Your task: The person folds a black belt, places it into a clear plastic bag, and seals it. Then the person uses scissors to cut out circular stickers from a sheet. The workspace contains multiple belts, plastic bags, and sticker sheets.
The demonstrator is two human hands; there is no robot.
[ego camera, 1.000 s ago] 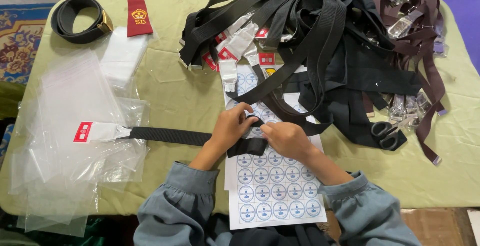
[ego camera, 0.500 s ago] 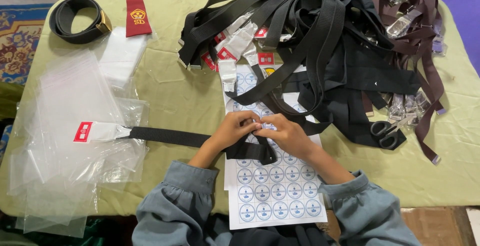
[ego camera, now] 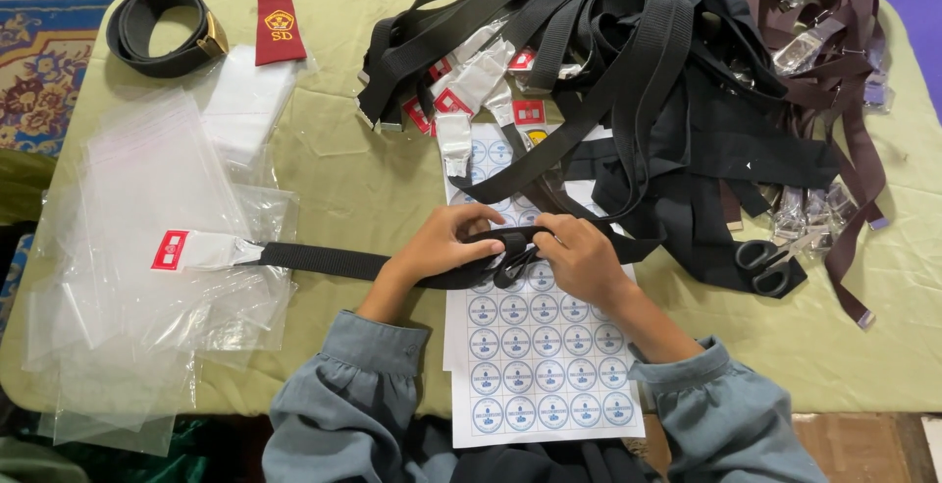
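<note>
My left hand [ego camera: 444, 245] and my right hand [ego camera: 579, 257] both grip one black webbing belt [ego camera: 334, 262] over a white sheet of round blue stickers [ego camera: 535, 365]. The belt runs left from my hands to a clear-wrapped end with a red and white tag [ego camera: 191, 249]. My fingers pinch the belt close together at its near end, just above the sticker sheet. Both sleeves are grey-blue.
A big heap of black belts [ego camera: 628, 80] and brown belts [ego camera: 844, 100] fills the far right. Black scissors [ego camera: 770, 259] lie right of my hands. Clear plastic bags [ego camera: 137, 277] lie at left. A coiled black belt [ego camera: 162, 29] and a dark red tie [ego camera: 279, 20] lie far left.
My hands have shifted slightly along the belt and drawn closer together; the belt end sits a little higher between my fingers. Everything else on the table is as before.
</note>
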